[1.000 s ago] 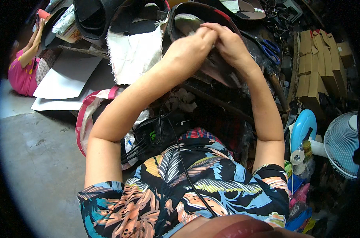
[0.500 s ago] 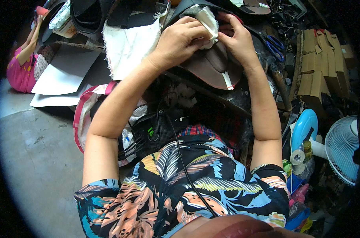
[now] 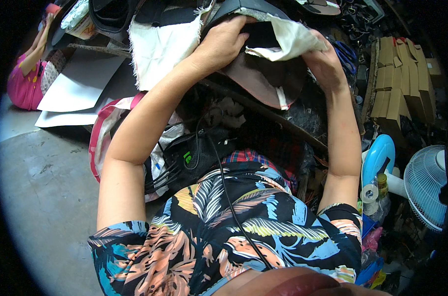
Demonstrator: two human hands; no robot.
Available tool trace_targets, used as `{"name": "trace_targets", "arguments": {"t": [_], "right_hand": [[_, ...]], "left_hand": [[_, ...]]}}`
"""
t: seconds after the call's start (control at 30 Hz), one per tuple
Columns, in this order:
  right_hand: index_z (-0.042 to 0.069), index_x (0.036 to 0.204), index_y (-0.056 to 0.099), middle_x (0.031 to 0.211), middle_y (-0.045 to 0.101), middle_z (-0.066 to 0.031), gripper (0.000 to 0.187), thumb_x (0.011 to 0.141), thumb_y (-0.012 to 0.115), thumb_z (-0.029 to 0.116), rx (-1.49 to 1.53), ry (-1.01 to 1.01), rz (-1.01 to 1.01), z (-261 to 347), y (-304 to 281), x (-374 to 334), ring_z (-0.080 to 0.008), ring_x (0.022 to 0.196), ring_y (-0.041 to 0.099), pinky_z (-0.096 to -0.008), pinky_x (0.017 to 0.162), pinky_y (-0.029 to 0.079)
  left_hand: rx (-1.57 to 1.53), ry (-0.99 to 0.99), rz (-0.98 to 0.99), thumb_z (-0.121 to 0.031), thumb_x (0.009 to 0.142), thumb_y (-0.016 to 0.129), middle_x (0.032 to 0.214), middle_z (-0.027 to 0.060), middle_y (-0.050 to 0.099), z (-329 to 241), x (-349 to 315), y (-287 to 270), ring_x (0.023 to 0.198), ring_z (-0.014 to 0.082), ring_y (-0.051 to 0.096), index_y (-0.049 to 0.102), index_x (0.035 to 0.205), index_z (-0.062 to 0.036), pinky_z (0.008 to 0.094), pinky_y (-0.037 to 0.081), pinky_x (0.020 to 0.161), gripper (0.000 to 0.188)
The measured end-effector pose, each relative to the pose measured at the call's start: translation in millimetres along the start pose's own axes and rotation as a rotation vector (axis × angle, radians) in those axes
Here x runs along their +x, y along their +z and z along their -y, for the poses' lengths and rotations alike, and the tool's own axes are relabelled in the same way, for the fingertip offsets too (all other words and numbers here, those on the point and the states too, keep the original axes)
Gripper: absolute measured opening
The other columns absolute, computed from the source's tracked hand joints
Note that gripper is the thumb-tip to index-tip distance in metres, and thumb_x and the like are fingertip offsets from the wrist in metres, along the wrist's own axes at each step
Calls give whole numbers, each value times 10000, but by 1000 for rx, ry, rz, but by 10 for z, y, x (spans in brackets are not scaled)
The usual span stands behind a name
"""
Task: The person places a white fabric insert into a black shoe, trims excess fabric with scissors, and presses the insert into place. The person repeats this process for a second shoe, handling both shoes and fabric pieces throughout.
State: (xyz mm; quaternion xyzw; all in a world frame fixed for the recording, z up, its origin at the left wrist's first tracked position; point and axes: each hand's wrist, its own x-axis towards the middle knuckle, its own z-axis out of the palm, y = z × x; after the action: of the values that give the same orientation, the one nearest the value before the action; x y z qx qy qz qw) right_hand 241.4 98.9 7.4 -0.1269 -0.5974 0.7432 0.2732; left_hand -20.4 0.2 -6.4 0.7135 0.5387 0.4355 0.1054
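Observation:
A dark, leather-like piece [image 3: 229,10] with white cloth lining [image 3: 290,39] lies at the top middle, its opening spread between my hands. Its exact kind I cannot make out. My left hand [image 3: 225,44] is closed on the left edge, its fingertips partly inside the fold. On the other side, my right hand [image 3: 326,61] grips the pulled-out lining, with most fingers hidden behind it. Just below is a rounded brown flap [image 3: 258,81] with a short white strip [image 3: 281,97]. Beside my left wrist lies a frayed white cloth [image 3: 160,54].
Blue-handled scissors [image 3: 346,56] lie beyond my right hand. Folded cardboard boxes [image 3: 401,79] stand at the right, above a fan [image 3: 426,187]. White sheets [image 3: 81,84] and a pink-edged bag [image 3: 98,148] are at the left. Another person [image 3: 29,79] sits at far left.
My right hand has moved right and slightly down, drawing the white lining out and widening the opening. My left hand has shifted slightly; its fingers now reach into the fold.

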Motion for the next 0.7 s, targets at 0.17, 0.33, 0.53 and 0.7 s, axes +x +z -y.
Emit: {"name": "trace_targets", "arguments": {"t": [0.17, 0.33, 0.53, 0.7], "right_hand": [[24, 848, 681, 962, 572, -49, 241, 791, 682, 258, -457, 18, 177, 52, 218, -344, -166, 964, 538, -288, 878, 418], [38, 831, 679, 1050, 634, -86, 199, 785, 724, 226, -770, -85, 136, -37, 478, -467, -241, 1104, 561, -380, 1006, 406], [68, 779, 637, 965, 655, -74, 152, 787, 716, 197, -772, -85, 87, 42, 510, -752, -236, 1037, 626, -539, 1199, 207], [51, 801, 648, 943, 663, -82, 174, 820, 694, 218, -720, 56, 157, 327, 508, -1079, -215, 898, 654, -533, 1191, 226]], "left_hand": [[130, 60, 95, -53, 900, 600, 1207, 174, 644, -7, -46, 12, 1095, 382, 627, 645, 1205, -82, 435, 513, 943, 310], [93, 384, 299, -53, 843, 637, 1146, 144, 681, -133, 52, 57, 1044, 322, 669, 648, 1248, -92, 404, 550, 901, 406], [100, 325, 350, -130, 891, 671, 1088, 118, 699, -180, 132, 128, 1015, 308, 670, 622, 1295, -126, 406, 539, 901, 407], [168, 268, 290, -170, 901, 664, 1092, 93, 698, -159, 57, 133, 1044, 288, 655, 626, 1281, -145, 406, 537, 910, 383]]}}
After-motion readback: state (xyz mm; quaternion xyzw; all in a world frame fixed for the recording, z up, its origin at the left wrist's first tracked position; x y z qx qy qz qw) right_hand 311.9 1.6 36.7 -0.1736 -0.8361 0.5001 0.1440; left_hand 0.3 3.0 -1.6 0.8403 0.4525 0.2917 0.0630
